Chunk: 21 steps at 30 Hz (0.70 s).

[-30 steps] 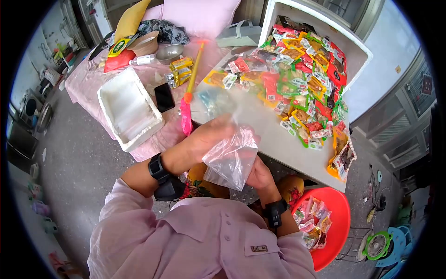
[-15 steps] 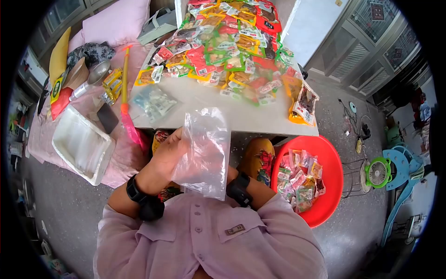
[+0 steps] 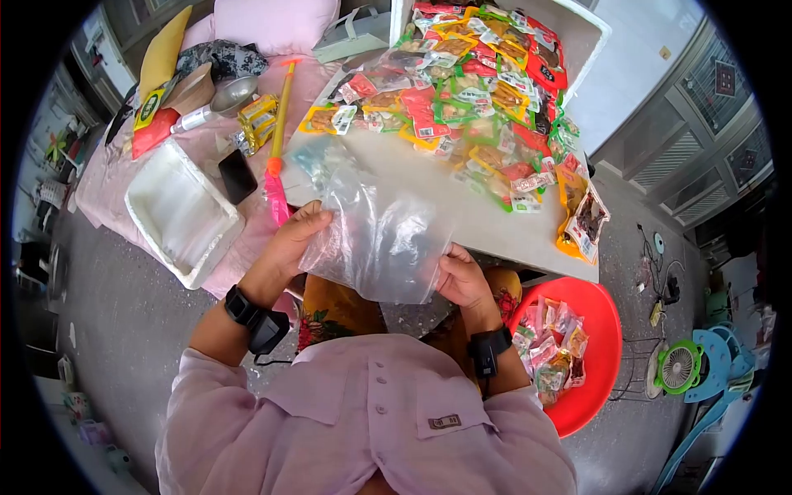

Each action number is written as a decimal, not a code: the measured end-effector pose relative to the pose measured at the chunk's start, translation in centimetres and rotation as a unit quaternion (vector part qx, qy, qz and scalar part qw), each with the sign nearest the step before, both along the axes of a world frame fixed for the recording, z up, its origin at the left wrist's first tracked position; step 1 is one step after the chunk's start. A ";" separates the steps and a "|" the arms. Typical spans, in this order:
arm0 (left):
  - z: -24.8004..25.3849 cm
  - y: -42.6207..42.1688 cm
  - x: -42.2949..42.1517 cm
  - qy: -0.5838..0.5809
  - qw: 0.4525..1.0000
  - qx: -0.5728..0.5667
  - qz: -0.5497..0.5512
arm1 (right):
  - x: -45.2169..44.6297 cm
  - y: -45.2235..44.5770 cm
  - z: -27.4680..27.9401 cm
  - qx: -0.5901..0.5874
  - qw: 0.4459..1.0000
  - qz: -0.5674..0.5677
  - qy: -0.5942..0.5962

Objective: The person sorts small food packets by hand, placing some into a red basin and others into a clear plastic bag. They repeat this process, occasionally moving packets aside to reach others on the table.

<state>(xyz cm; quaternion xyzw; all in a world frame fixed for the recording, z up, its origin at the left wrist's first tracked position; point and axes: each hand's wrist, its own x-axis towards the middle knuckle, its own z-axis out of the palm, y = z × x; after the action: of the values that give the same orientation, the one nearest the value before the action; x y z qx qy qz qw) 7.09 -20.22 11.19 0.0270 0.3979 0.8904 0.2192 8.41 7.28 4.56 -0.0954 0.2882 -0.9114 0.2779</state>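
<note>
A clear plastic bag (image 3: pixel 375 239) stretches between my two hands, over the near edge of the table (image 3: pixel 528 235). My left hand (image 3: pixel 301 235) pinches its left side, thumb on top. At the lower right edge, my right hand (image 3: pixel 464 276) grips the bag between thumb and fingers. The bag looks flat, with nothing visible inside. Just beyond it on the table lie more clear bags (image 3: pixel 318 157), partly hidden behind it. Farther back is a heap of small sealed snack packets (image 3: pixel 462 99) in red, yellow and green wrappers.
A red basin (image 3: pixel 598 346) holding snack packets stands on the floor at right. One larger snack pack (image 3: pixel 584 214) lies at the table's right corner. Left, a pink-covered bed carries a white foam box (image 3: pixel 177 219), a phone (image 3: pixel 238 176) and a metal bowl (image 3: pixel 233 96). A green fan (image 3: pixel 679 367) is far right.
The bag has turned from upright to spread sideways. My right hand, hidden behind it before, now shows at its right edge. The view has shifted, moving the surroundings rightward.
</note>
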 end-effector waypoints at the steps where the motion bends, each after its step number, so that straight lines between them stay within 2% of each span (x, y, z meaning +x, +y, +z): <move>1: -0.7 -0.3 -0.2 0.000 1.000 -0.013 0.008 | 0.0 -0.1 0.4 0.014 1.000 -0.016 -0.016; 3: -0.2 -0.2 -0.2 -0.018 0.997 -0.059 0.045 | -0.2 -0.2 0.3 0.033 0.998 -0.036 -0.031; 6: -2.6 -1.3 -1.2 -0.006 0.997 -0.064 0.044 | -0.6 -0.8 -0.2 0.057 0.996 -0.060 -0.035; 7: -3.2 -1.5 -1.6 -0.010 0.992 -0.105 0.070 | -0.5 -1.1 0.2 0.073 0.994 -0.075 -0.044; 11: -3.7 -1.6 -2.0 -0.026 0.987 -0.096 0.126 | -1.0 -1.5 -0.4 0.093 0.988 -0.105 -0.063; 15: -4.0 -1.8 -3.3 -0.011 0.984 -0.139 0.114 | -1.6 -1.9 0.0 0.120 0.979 -0.150 -0.075; 17: -4.9 -1.7 -4.7 0.020 0.966 -0.200 0.165 | -2.2 -2.0 -0.2 0.123 0.973 -0.180 -0.076; 19: -3.9 -0.7 -4.9 0.072 0.924 -0.295 0.233 | -3.0 -1.7 -0.4 0.131 0.967 -0.204 -0.079; 21: -4.8 0.3 -5.8 0.274 0.789 -0.459 0.301 | -3.7 -1.5 -0.7 0.168 0.958 -0.218 -0.074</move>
<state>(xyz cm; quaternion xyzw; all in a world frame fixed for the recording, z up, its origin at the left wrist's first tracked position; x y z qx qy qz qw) 1.31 -19.95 6.37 0.0447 0.7914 0.5786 -0.1921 4.74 5.83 3.89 0.0856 0.4295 -0.8929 0.1046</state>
